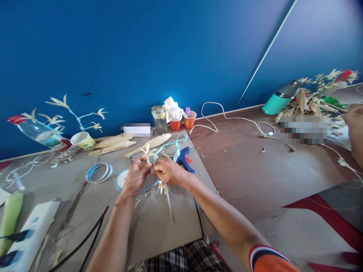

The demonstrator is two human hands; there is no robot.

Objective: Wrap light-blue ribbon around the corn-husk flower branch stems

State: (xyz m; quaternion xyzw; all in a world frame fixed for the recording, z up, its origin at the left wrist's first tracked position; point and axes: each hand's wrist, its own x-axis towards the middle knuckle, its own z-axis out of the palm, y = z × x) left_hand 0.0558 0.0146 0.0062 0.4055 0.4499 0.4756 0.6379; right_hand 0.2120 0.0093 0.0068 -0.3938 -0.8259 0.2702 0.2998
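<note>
My left hand (137, 174) and my right hand (168, 170) meet over a grey board (159, 223), both with fingers pinched. Between them is a small pale straw-leaf flower (148, 152) on a thin stem, with a light blue ribbon (171, 145) looping up from it. More straw leaves (167, 194) hang below my right hand. A blue glue gun (184, 158) lies just right of my right hand. Ribbon rolls (98, 173) lie to the left of my left hand.
Corn husks (147, 144), a yellow cup (83, 139), a plastic bottle with a straw-flower branch (42, 133), a jar (160, 118) and orange cups (189, 120) line the blue wall. A white cable (235, 119), a teal flask (279, 99) and another person's arm (356, 128) are at right.
</note>
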